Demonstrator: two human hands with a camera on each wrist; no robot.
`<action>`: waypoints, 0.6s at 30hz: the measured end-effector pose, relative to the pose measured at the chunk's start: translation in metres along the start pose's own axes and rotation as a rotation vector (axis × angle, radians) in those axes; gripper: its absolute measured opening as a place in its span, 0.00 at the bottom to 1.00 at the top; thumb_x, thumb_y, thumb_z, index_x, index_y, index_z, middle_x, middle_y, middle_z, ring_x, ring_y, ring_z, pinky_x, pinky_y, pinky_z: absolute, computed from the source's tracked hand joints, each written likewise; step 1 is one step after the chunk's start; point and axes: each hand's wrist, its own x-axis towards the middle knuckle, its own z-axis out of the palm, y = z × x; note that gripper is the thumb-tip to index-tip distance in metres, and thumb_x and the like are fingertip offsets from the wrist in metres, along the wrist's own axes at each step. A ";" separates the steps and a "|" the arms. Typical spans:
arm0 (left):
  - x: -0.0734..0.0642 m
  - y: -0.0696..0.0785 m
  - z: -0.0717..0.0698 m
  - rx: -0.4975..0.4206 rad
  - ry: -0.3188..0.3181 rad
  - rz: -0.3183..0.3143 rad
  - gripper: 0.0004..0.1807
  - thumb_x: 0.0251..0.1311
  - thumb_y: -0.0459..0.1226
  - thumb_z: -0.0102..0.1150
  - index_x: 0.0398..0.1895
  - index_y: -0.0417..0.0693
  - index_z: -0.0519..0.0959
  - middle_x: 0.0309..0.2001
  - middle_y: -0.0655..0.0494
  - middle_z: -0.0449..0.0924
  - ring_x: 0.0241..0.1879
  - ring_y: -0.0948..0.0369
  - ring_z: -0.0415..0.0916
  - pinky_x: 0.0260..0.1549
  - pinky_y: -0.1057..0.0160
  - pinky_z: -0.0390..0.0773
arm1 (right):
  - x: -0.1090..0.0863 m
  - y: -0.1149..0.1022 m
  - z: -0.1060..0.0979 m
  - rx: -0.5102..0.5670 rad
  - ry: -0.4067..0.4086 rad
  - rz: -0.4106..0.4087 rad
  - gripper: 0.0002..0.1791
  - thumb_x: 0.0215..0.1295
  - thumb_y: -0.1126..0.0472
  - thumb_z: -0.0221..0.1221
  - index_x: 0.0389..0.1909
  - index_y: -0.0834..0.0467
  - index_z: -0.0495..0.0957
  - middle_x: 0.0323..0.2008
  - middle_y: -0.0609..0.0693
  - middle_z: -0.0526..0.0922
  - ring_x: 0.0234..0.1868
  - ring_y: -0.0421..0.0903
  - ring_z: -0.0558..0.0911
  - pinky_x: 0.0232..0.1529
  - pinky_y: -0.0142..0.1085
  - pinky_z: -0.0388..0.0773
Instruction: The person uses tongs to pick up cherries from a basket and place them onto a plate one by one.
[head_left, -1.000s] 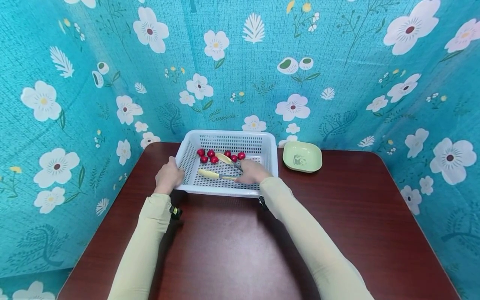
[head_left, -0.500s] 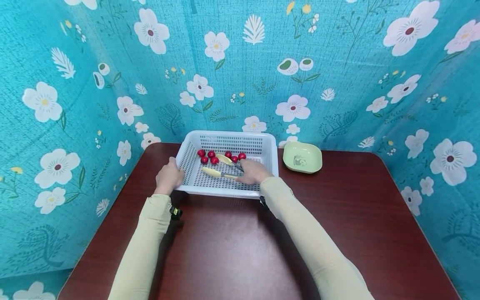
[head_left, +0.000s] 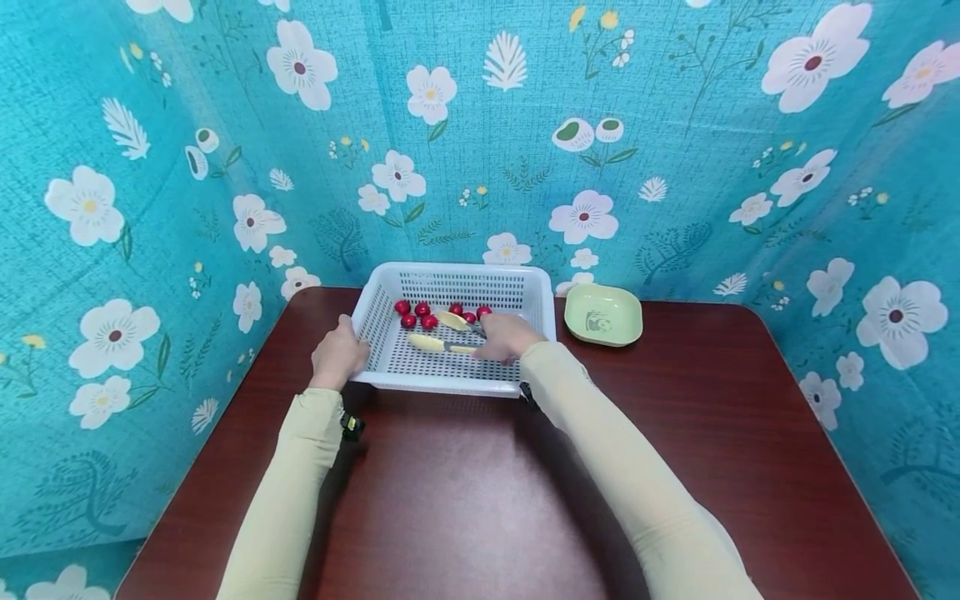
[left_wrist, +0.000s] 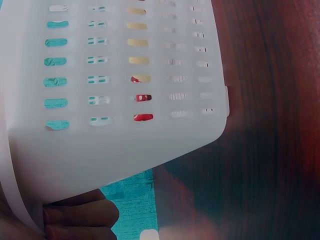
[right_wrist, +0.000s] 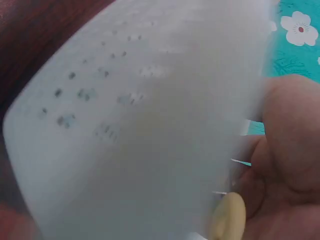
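Observation:
A white perforated plastic basket (head_left: 450, 385) stands on the table, with several small red round fruits (head_left: 428, 322) along its far side. My left hand (head_left: 337, 354) grips the basket's left rim; in the left wrist view its curled fingers (left_wrist: 87, 215) show below the rim. Reaching in over the basket's near right part, my right hand (head_left: 506, 337) holds tongs (head_left: 426, 342) with cream-yellow tips and grey arms. The tongs' arms are spread and point left, the upper tip beside the fruits and the lower one nearer the basket's front. The palm hides the tongs' rear end.
A light green square dish (head_left: 603, 315) with a panda print sits right of the basket. Blue flowered cloth (head_left: 480, 150) hangs behind and at both sides of the dark red-brown table (head_left: 450, 500). Basket walls surround the right hand's work.
The tongs' tips have shifted slightly right, and the gap between them has narrowed a little. My left hand and the basket have stayed in place.

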 end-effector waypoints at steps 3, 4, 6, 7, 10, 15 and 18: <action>0.000 -0.001 0.000 -0.003 -0.004 0.001 0.25 0.71 0.40 0.51 0.63 0.33 0.62 0.45 0.33 0.80 0.39 0.41 0.83 0.39 0.43 0.80 | -0.002 -0.002 -0.007 0.022 -0.040 -0.002 0.29 0.68 0.50 0.67 0.63 0.62 0.74 0.54 0.57 0.80 0.38 0.47 0.84 0.34 0.37 0.86; 0.000 -0.001 0.001 -0.003 -0.004 0.001 0.25 0.71 0.40 0.51 0.63 0.34 0.62 0.45 0.33 0.80 0.39 0.41 0.83 0.39 0.43 0.80 | -0.003 -0.002 -0.009 0.027 -0.047 -0.004 0.28 0.69 0.51 0.66 0.62 0.62 0.74 0.54 0.57 0.80 0.36 0.47 0.84 0.35 0.37 0.86; 0.000 -0.001 0.001 -0.003 0.001 0.001 0.25 0.71 0.40 0.52 0.63 0.34 0.62 0.45 0.33 0.80 0.39 0.41 0.83 0.39 0.43 0.80 | -0.003 -0.003 -0.013 0.039 -0.058 -0.008 0.26 0.70 0.51 0.66 0.61 0.62 0.74 0.54 0.57 0.80 0.32 0.47 0.84 0.35 0.38 0.86; 0.001 -0.001 0.001 -0.002 0.003 0.001 0.25 0.71 0.40 0.52 0.63 0.34 0.62 0.45 0.33 0.80 0.39 0.42 0.83 0.39 0.43 0.80 | -0.002 -0.003 -0.013 0.043 -0.060 -0.011 0.26 0.70 0.51 0.65 0.61 0.62 0.74 0.54 0.57 0.79 0.32 0.46 0.84 0.35 0.38 0.86; 0.001 0.000 0.002 0.002 0.008 0.002 0.25 0.71 0.40 0.52 0.64 0.34 0.62 0.45 0.33 0.80 0.39 0.42 0.83 0.38 0.43 0.80 | 0.000 -0.003 -0.014 0.032 -0.050 -0.016 0.26 0.71 0.51 0.64 0.61 0.62 0.74 0.53 0.56 0.79 0.31 0.45 0.83 0.30 0.34 0.84; 0.001 0.002 0.001 0.003 -0.003 -0.006 0.26 0.71 0.40 0.53 0.64 0.34 0.62 0.46 0.33 0.80 0.40 0.41 0.83 0.39 0.43 0.80 | 0.003 -0.005 -0.013 0.021 -0.011 -0.001 0.23 0.70 0.52 0.65 0.59 0.61 0.76 0.50 0.55 0.81 0.28 0.45 0.83 0.26 0.33 0.82; 0.000 0.002 -0.001 0.007 -0.004 -0.013 0.26 0.71 0.40 0.53 0.64 0.34 0.62 0.46 0.33 0.80 0.41 0.41 0.83 0.40 0.42 0.79 | 0.003 -0.009 -0.014 0.012 0.008 0.017 0.18 0.70 0.53 0.65 0.53 0.59 0.78 0.48 0.55 0.82 0.26 0.45 0.84 0.25 0.33 0.82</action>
